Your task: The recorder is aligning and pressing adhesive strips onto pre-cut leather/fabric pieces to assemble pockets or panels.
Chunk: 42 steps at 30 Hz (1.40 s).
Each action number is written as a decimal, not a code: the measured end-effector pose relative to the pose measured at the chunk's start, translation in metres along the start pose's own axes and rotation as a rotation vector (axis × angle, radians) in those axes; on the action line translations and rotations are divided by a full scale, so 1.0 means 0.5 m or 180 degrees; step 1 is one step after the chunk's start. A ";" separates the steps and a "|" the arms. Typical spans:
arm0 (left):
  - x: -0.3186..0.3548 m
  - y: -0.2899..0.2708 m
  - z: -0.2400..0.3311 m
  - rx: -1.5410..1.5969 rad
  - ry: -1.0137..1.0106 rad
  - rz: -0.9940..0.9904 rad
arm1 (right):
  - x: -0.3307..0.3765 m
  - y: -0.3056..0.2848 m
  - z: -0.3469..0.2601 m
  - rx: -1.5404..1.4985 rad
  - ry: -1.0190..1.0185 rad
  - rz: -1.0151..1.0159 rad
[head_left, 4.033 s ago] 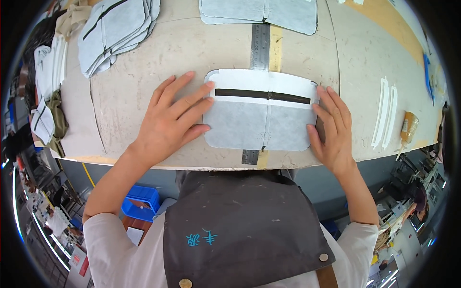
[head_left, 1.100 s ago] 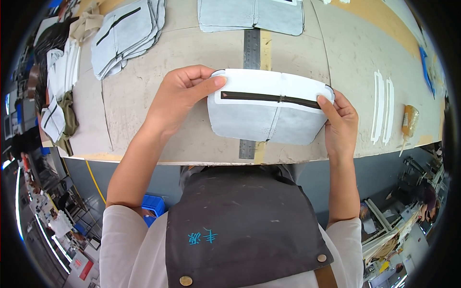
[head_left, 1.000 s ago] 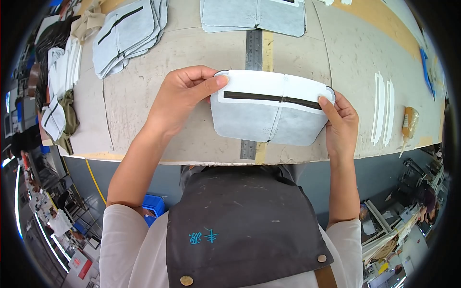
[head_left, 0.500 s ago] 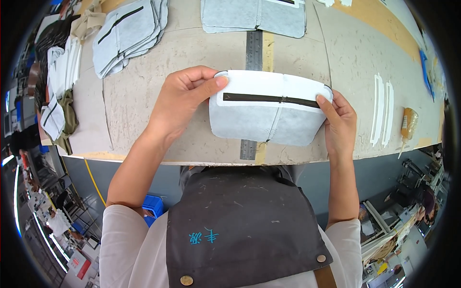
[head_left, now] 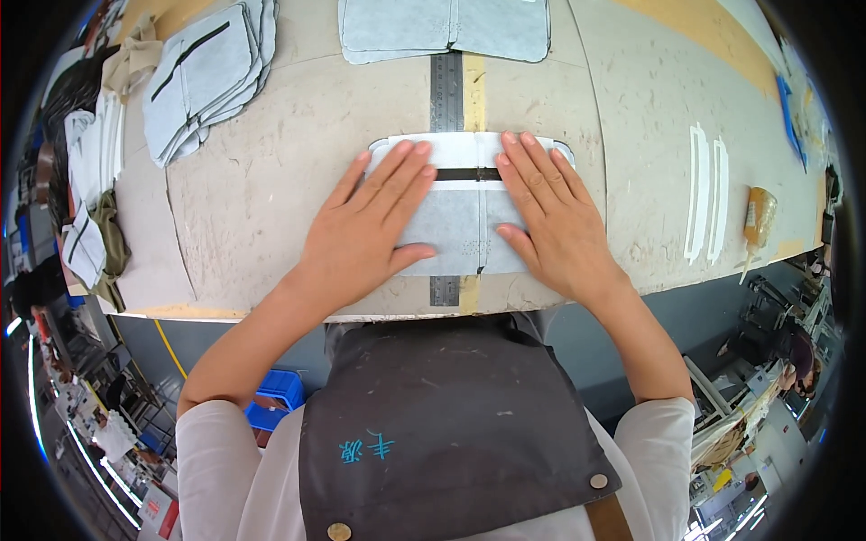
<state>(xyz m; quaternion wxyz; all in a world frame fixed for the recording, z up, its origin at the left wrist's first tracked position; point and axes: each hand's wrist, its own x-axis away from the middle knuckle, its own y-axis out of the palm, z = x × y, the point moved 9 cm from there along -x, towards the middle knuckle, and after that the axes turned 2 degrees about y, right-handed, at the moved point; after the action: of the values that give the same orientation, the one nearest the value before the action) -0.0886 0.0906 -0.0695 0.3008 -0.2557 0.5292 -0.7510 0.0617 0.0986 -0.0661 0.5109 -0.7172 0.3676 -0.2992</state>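
Note:
A pale grey fabric panel (head_left: 458, 224) lies flat on the table in front of me. A white band runs along its far side, with a black zipper-like strip (head_left: 465, 174) across it and a seam down the middle. My left hand (head_left: 365, 221) rests flat on the panel's left part, fingers spread. On the right part, my right hand (head_left: 559, 216) lies palm down, fingers stretched out. Both hands cover the ends of the black strip. Under the panel passes a metal ruler (head_left: 446, 95), alongside a yellow tape strip (head_left: 474, 95).
Stacked similar panels (head_left: 203, 86) sit at the far left, and more panels (head_left: 433, 32) at the far middle. To the right are white strips (head_left: 696, 194), a bottle of amber liquid (head_left: 760, 216) and a blue tool (head_left: 790, 122). Cloth pieces (head_left: 86, 243) crowd the left edge.
The panel, held up by its far corners before, now lies flat on the table. Both hands have let go of the corners and spread out on top of it.

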 end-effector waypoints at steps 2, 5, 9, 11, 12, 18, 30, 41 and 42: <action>0.007 -0.003 -0.010 -0.0136 -0.0112 -0.0026 | 0.003 0.000 0.001 0.0019 0.0031 -0.0030; 0.003 -0.024 -0.018 0.0131 -0.0064 0.0223 | 0.000 -0.004 0.000 -0.0042 0.0029 0.0029; -0.006 -0.073 -0.061 0.0929 -0.0080 0.1156 | -0.009 -0.019 -0.015 -0.0338 -0.0032 0.0284; -0.019 -0.082 -0.074 0.1080 -0.0257 0.1393 | -0.019 -0.019 -0.036 -0.0545 -0.0117 0.0374; -0.028 -0.085 -0.069 0.1052 -0.0177 0.1494 | -0.026 -0.017 -0.046 -0.0483 -0.0140 0.0423; -0.038 -0.082 -0.043 0.0893 0.0107 0.1616 | -0.028 -0.013 -0.057 -0.0269 -0.0147 0.0516; -0.041 -0.073 -0.034 0.0593 0.0391 0.1444 | -0.034 -0.011 -0.048 -0.0353 -0.0075 0.0597; -0.047 -0.073 -0.037 0.0738 0.0371 0.1378 | -0.019 0.003 -0.035 -0.0161 0.0016 0.0449; -0.049 -0.079 -0.048 0.0995 0.0139 0.1427 | -0.018 0.006 -0.035 -0.0185 0.0029 0.0360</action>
<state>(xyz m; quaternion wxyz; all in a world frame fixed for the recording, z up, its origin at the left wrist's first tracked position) -0.0957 0.1340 -0.0409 0.4839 -0.0664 0.4566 -0.7436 0.0420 0.0964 -0.0642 0.5043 -0.7084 0.4184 -0.2623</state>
